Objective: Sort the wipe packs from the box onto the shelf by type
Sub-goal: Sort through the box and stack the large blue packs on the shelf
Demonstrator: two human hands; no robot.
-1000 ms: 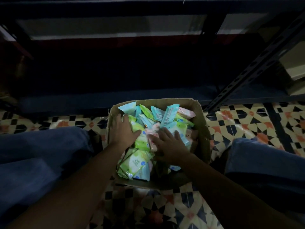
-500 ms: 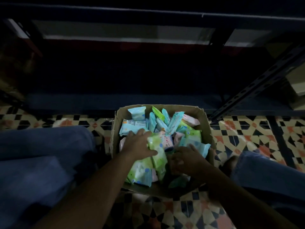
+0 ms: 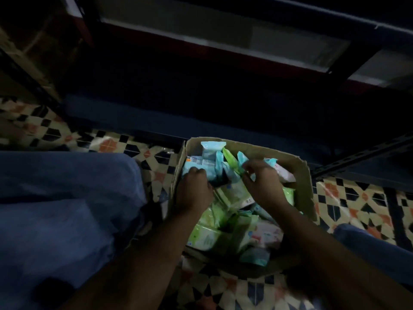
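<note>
Blue pack [image 3: 196,170]: I see it lying flat, long axis along the box [image 3: 299,175] far-left corner.
Left hand [image 3: 194,193]: fingers curl onto it.
Right hand [image 3: 263,184]: fingers pinch an upright teal pack [image 3: 240,159].

Open cardboard box [image 3: 300,175] at six o'clock holds jumbled wipe packs [image 3: 223,229]: blue at twelve, green centre, pink at three.

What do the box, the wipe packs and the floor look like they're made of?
The box: plain brown cardboard, matte, with bent, worn top edges. The wipe packs: thin plastic film, likely slightly glossy, with crimped, wrinkled ends in blue, green and pink. The floor: probably patterned ceramic or cement tile; the dim light hides its finish.
</note>
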